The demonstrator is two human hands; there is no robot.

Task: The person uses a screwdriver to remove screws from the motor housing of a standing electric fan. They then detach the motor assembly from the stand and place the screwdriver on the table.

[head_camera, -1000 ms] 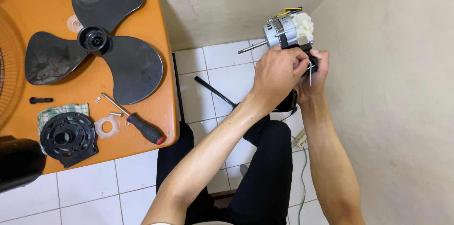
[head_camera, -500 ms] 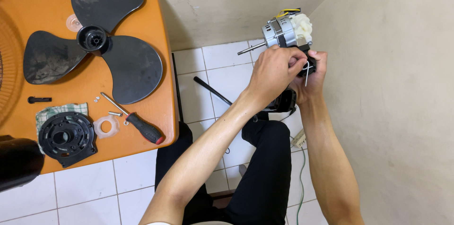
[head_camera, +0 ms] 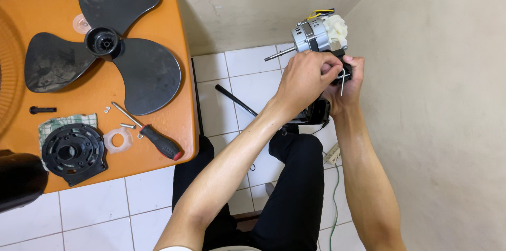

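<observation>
A fan motor (head_camera: 315, 35) with a silver body, a white gear housing and yellow wires is held up over the tiled floor near the wall corner. Its bare shaft (head_camera: 279, 54) points left. My left hand (head_camera: 303, 79) wraps over the black mount just under the motor, fingers curled tight. From the right side, my right hand (head_camera: 349, 83) grips the same black mount, and a thin white wire (head_camera: 342, 79) shows between the two hands. The lower part of the mount is hidden behind my hands.
An orange table (head_camera: 176, 98) on the left carries a black three-blade fan blade (head_camera: 105, 45), a red-handled screwdriver (head_camera: 155, 140), small screws, a translucent washer (head_camera: 117, 140), a black round plate (head_camera: 71, 151) on a cloth and a black bolt (head_camera: 42, 109). A black rod (head_camera: 237, 102) and a power strip (head_camera: 333, 153) lie on the floor.
Both hands stay on the mount under the motor; they have shifted only slightly, and the white wire has tilted a little between them.
</observation>
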